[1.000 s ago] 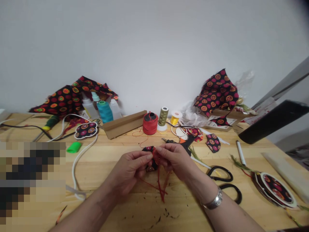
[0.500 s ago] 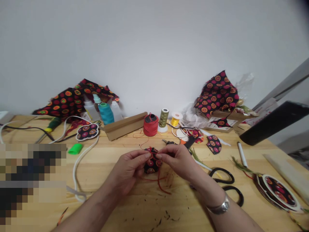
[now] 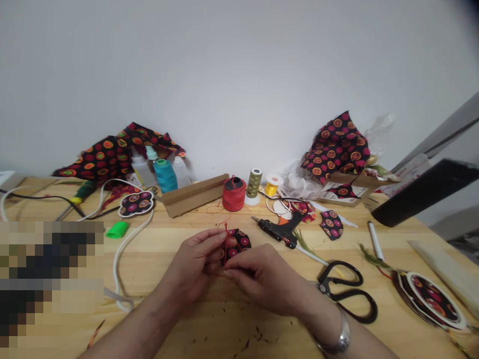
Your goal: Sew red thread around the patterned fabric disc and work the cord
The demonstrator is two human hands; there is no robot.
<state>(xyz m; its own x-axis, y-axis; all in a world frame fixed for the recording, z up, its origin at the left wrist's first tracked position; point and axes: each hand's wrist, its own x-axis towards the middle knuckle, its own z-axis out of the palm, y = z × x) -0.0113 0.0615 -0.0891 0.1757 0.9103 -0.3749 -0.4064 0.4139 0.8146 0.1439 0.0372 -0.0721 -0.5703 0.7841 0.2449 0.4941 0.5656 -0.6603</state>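
Note:
A small round piece of black fabric (image 3: 237, 245) with red and gold circles sits between my hands, above the table. My left hand (image 3: 194, 262) grips it at its left edge. A red thread (image 3: 226, 238) rises from the piece by my left fingertips, and a short length runs down to my right hand (image 3: 262, 279). The right fingers pinch that thread just below the piece and cover the lower part of the fabric. The thread's lower end is hidden by my fingers.
A black glue gun (image 3: 279, 232) lies right of my hands, and black-handled scissors (image 3: 346, 291) lie further right. A red thread spool (image 3: 234, 194) stands beyond them, beside a cardboard strip (image 3: 192, 197). Fabric scraps, thread cones, bottles and a white cord cover the wooden table (image 3: 209, 329).
My right hand has dropped from the top of the fabric piece to below it, uncovering the glue gun. The piece now shows more to the right, and less red thread hangs below it.

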